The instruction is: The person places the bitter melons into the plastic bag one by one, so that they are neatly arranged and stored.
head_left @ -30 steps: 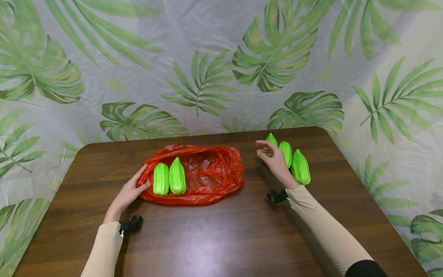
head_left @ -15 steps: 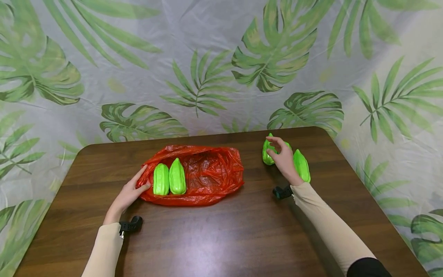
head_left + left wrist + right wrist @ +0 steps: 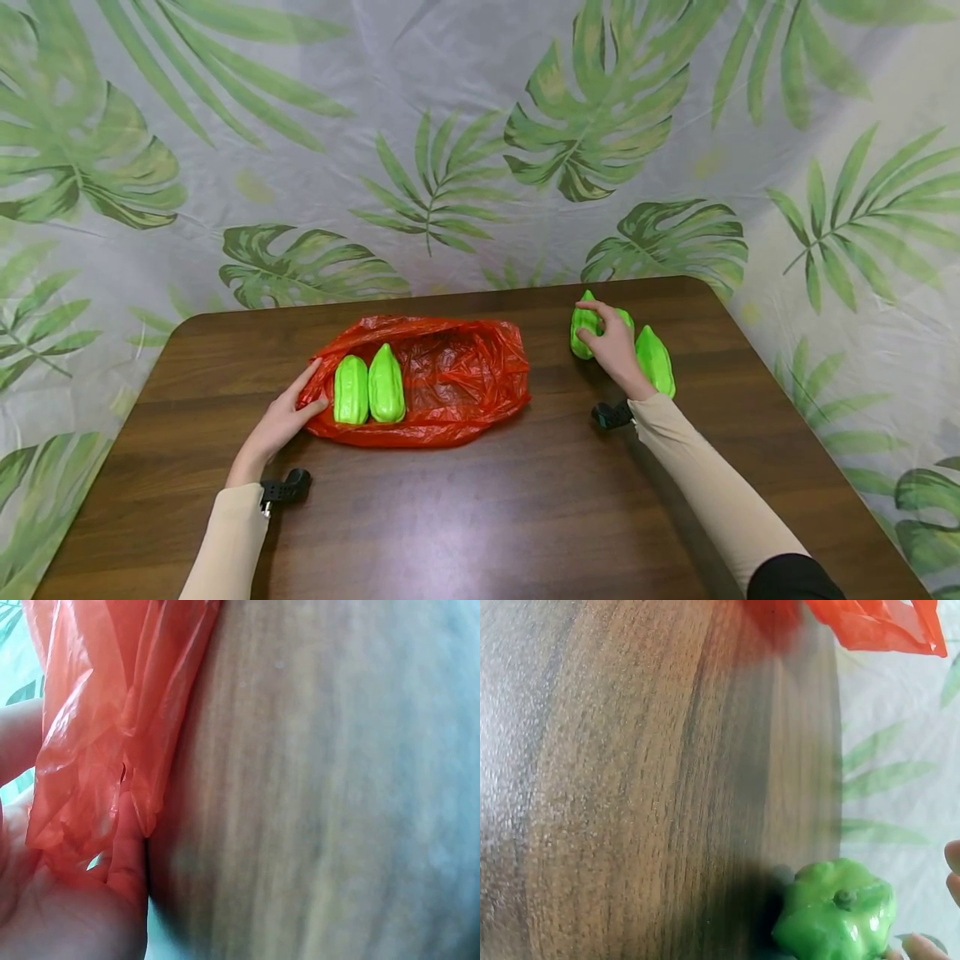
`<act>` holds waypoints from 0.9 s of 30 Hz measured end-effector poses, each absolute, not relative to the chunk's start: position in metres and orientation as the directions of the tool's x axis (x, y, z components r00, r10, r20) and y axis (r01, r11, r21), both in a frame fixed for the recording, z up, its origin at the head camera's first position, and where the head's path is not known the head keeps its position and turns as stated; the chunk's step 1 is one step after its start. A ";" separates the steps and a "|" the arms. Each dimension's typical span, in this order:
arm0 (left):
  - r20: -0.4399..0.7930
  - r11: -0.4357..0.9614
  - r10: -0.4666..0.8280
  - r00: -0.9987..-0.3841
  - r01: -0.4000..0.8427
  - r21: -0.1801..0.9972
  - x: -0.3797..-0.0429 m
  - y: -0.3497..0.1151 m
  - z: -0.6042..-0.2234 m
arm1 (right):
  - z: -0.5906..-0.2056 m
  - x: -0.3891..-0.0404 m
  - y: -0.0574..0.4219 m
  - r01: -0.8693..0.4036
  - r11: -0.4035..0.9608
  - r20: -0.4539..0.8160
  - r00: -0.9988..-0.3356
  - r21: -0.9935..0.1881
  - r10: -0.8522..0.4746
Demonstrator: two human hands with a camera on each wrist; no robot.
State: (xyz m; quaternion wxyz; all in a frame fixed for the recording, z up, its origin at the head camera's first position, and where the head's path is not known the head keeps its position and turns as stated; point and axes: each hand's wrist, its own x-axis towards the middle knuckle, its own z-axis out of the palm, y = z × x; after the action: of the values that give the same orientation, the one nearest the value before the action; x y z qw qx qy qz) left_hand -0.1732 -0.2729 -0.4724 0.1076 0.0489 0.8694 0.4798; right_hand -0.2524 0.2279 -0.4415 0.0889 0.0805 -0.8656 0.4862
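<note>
A red plastic bag [image 3: 472,371] lies with its mouth spread on the brown table. Inside its left part, two ridged, bright green fruits [image 3: 351,390] lie side by side. My left hand [image 3: 266,429] holds the bag's left edge, thumb inside and fingers behind. In the left wrist view, crumpled red film [image 3: 97,735] runs between thumb and fingers. At the table's back right, my right hand [image 3: 617,350] is over a group of three like fruits, fingers spread around the leftmost fruit [image 3: 582,329]. Its lobed, stemmed end [image 3: 832,915] shows in the right wrist view beside my fingertips.
The rightmost green fruit [image 3: 655,362] lies beside my right wrist; the middle fruit [image 3: 624,317] is mostly hidden by the hand. Behind the table [image 3: 450,517] hangs a leaf-patterned cloth [image 3: 450,83]. Each wrist wears a black strap.
My right hand has shifted right, from left of the fruit group to around the leftmost fruit, covering more of the middle one. The left hand and the bag stay as they were.
</note>
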 end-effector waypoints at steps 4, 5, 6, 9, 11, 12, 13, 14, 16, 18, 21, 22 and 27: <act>-0.142 0.535 0.188 -0.972 -0.020 0.845 -0.173 -0.273 -0.473 | -0.441 -0.251 0.226 -0.185 0.536 0.186 -0.981 -0.824 -0.053; -0.143 0.535 0.188 -0.972 -0.021 0.845 -0.173 -0.273 -0.473 | -0.441 -0.250 0.225 -0.180 0.535 0.177 -0.983 -0.826 -0.056; -0.143 0.534 0.188 -0.972 -0.021 0.845 -0.172 -0.274 -0.473 | -0.442 -0.249 0.224 -0.174 0.535 0.169 -0.984 -0.826 -0.058; -0.144 0.533 0.186 -0.972 -0.023 0.846 -0.172 -0.274 -0.472 | -0.443 -0.246 0.220 -0.173 0.534 0.165 -0.984 -0.828 -0.063; -0.144 0.534 0.186 -0.972 -0.023 0.845 -0.172 -0.274 -0.472 | -0.445 -0.245 0.218 -0.180 0.533 0.170 -0.983 -0.827 -0.068; -0.145 0.534 0.186 -0.972 -0.024 0.845 -0.172 -0.273 -0.472 | -0.446 -0.245 0.217 -0.182 0.537 0.173 -0.983 -0.824 -0.067; -0.146 0.534 0.187 -0.972 -0.024 0.845 -0.172 -0.273 -0.472 | -0.447 -0.245 0.216 -0.185 0.542 0.177 -0.982 -0.820 -0.067; -0.145 0.534 0.187 -0.972 -0.023 0.845 -0.171 -0.273 -0.472 | -0.448 -0.245 0.215 -0.190 0.547 0.182 -0.981 -0.815 -0.069; -0.145 0.531 0.188 -0.971 -0.024 0.847 -0.171 -0.273 -0.472 | -0.451 -0.246 0.213 -0.201 0.558 0.191 -0.979 -0.805 -0.078; -0.145 0.528 0.190 -0.971 -0.024 0.849 -0.171 -0.273 -0.472 | -0.453 -0.246 0.211 -0.213 0.559 0.198 -0.976 -0.801 -0.089; -0.149 0.526 0.190 -0.970 -0.027 0.850 -0.172 -0.273 -0.472 | -0.455 -0.246 0.209 -0.234 0.560 0.206 -0.972 -0.795 -0.115; -0.150 0.526 0.190 -0.970 -0.029 0.850 -0.172 -0.273 -0.472 | -0.455 -0.246 0.209 -0.235 0.557 0.202 -0.972 -0.797 -0.121; -0.155 0.526 0.191 -0.969 -0.032 0.850 -0.173 -0.273 -0.471 | -0.456 -0.244 0.206 -0.213 0.556 0.153 -0.976 -0.803 -0.154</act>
State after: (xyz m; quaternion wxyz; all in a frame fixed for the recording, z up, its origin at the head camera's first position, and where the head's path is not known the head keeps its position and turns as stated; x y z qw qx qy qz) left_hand -0.1732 -0.2728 -0.4715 0.1154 0.0459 0.8658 0.4848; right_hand -0.2439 0.2063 -0.4560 0.0325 0.1040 -0.8816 0.4593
